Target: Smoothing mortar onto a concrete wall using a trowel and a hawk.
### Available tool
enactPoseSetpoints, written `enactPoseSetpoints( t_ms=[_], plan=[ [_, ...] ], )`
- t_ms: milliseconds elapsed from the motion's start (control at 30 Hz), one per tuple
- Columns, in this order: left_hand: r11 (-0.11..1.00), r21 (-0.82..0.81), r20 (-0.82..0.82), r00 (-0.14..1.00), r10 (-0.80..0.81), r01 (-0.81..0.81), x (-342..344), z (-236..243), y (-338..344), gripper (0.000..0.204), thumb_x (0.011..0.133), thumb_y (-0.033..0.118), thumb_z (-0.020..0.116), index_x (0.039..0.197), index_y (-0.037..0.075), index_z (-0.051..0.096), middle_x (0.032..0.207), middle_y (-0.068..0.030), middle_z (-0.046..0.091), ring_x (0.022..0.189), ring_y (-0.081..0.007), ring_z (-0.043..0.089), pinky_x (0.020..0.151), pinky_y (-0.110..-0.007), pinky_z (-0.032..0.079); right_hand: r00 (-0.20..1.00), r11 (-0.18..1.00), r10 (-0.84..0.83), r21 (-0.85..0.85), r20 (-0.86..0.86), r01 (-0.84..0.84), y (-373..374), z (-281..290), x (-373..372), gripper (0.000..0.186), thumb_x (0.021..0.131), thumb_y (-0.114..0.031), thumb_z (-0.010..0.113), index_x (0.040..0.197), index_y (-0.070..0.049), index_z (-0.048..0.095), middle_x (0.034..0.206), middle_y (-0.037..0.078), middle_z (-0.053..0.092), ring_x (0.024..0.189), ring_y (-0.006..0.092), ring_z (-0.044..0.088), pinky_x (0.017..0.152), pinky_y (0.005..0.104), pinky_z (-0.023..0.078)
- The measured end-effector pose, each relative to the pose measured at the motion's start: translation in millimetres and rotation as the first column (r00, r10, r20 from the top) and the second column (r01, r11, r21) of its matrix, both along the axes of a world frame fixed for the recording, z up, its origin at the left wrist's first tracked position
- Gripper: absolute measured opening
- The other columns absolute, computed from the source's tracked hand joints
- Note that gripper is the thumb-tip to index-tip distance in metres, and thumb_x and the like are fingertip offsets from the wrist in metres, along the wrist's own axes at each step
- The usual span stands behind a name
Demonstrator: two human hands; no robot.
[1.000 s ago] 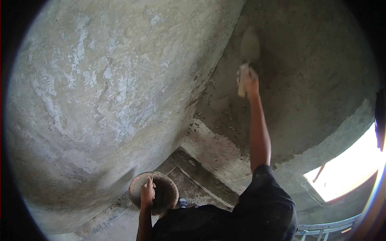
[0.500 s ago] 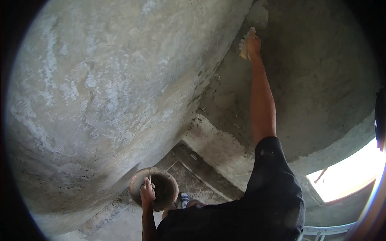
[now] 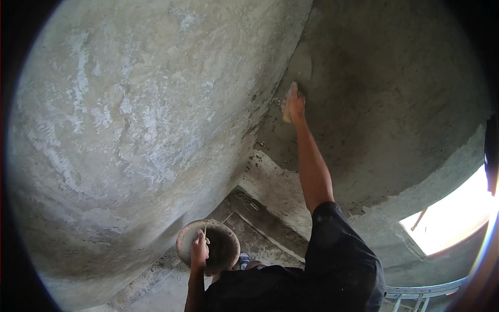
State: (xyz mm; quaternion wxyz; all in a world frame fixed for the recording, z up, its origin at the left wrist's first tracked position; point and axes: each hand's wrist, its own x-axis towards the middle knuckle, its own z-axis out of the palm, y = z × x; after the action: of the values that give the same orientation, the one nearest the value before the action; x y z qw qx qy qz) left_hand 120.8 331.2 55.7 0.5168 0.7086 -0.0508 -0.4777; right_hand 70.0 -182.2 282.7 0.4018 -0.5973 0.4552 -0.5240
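My right hand [image 3: 296, 104], arm stretched out, is closed round the pale handle of a plastering trowel [image 3: 287, 115]. The trowel's lighter flat blade appears to lie against the damp grey plaster wall [image 3: 374, 114], close to the corner with the paler wall on the left. Low in front of my body is a round, dirty bucket [image 3: 224, 249] with a dark inside. My left hand [image 3: 199, 250] is over its left side, fingers closed on a thin light strip that looks like the bucket's handle. What lies in the bucket is too dark to make out.
A rough, white-streaked wall [image 3: 130, 114] rises on the left. Below the corner runs a ledge [image 3: 270, 179] of bare, lighter render. A bright opening [image 3: 447, 218] and a metal ladder-like frame [image 3: 426, 292] are at right. My foot [image 3: 244, 259] shows beside the bucket.
My right hand has come down along the corner with the trowel, nearer to my body and slightly left. My left hand and the bucket sit slightly further right in the view.
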Motion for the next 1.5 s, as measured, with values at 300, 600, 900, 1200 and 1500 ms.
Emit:
enactPoseSetpoints(
  t_ms=[300,600,900,1200,1500],
  plan=[
    [0.993,0.095,0.086,0.993,-0.084,0.076,-13,-1,10,0.061,0.088,0.058,0.032,0.067,0.004,0.051,0.044,-0.0036,0.033,0.036,-0.0173,0.039,0.040,-0.033,0.033,0.797,0.968,0.205,-0.005,-0.567,-0.252,160,-104,-101,0.057,0.079,-0.043,0.060,0.107,0.005,0.051,0.076,0.015,0.059,0.068,0.0223,0.058,0.061,0.0361,0.047],
    [0.955,0.044,0.864,0.469,-0.183,0.293,-24,-40,11,0.038,0.094,0.030,0.034,0.078,0.001,0.053,0.064,-0.0198,0.053,0.058,-0.0339,0.053,0.061,-0.044,0.042,-0.284,0.605,0.133,0.305,-0.950,-0.735,298,-226,-206,0.056,0.073,-0.042,0.062,0.117,-0.009,0.051,0.100,0.015,0.059,0.099,0.0312,0.055,0.083,0.0368,0.043],
    [0.973,-0.130,0.218,0.962,-0.162,0.193,-27,15,-27,0.046,0.091,0.049,0.040,0.072,0.008,0.051,0.047,0.0042,0.033,0.036,-0.0059,0.031,0.035,-0.023,0.024,-0.184,0.513,0.606,0.557,-0.774,-0.653,364,-235,-134,0.034,0.081,-0.026,0.055,0.110,-0.008,0.054,0.102,0.015,0.059,0.097,0.0264,0.058,0.078,0.0457,0.045],
    [0.941,0.016,0.556,0.779,-0.289,0.338,-47,57,-66,0.050,0.088,0.049,0.044,0.072,0.003,0.057,0.057,-0.0081,0.050,0.058,-0.0171,0.050,0.058,-0.032,0.040,-0.579,0.450,0.400,0.702,-0.711,-0.552,378,-280,-99,0.029,0.080,-0.018,0.054,0.105,-0.005,0.060,0.108,0.012,0.059,0.101,0.0278,0.058,0.073,0.0442,0.051],
    [0.957,-0.192,0.522,0.849,-0.087,0.216,-120,72,-90,0.045,0.087,0.044,0.049,0.073,0.002,0.055,0.058,-0.0142,0.053,0.054,-0.0255,0.054,0.056,-0.036,0.042,-0.657,0.396,0.390,0.761,-0.646,-0.514,358,-252,-141,0.037,0.080,-0.018,0.055,0.113,-0.002,0.054,0.115,0.015,0.055,0.104,0.0290,0.055,0.077,0.0443,0.050]
  ],
)
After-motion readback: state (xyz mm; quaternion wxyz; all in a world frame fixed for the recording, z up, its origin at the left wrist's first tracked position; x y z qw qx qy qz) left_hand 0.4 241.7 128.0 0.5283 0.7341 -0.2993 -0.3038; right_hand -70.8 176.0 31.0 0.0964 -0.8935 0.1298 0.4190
